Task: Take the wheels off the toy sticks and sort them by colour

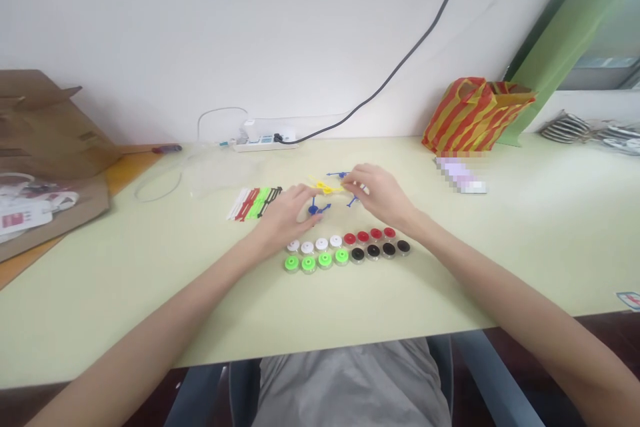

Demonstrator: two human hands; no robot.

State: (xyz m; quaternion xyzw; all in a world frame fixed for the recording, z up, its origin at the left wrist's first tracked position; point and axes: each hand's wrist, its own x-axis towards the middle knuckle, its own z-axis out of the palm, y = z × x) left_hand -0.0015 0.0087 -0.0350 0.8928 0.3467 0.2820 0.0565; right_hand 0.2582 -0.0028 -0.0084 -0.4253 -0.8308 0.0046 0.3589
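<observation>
My left hand (290,215) is curved around a blue piece (313,210) with thin arms, thumb and fingers apart; whether it touches the piece is unclear. My right hand (376,193) has thumb and index finger pinched at the end of a yellow piece (325,187). Another blue piece (342,175) lies behind, and a blue arm (356,199) shows under my right hand. Nearer me are two rows of round pieces: white (321,244) and red (363,237) behind, green (325,260) and black (373,251) in front. White, red, green and black sticks (254,203) lie left of my left hand.
A power strip (267,141) with a black cable stands by the wall. At the left is an open cardboard box (55,127). A striped bag (475,117) and a blurred pale item (461,175) are at the right. Clear plastic (220,173) lies behind the sticks.
</observation>
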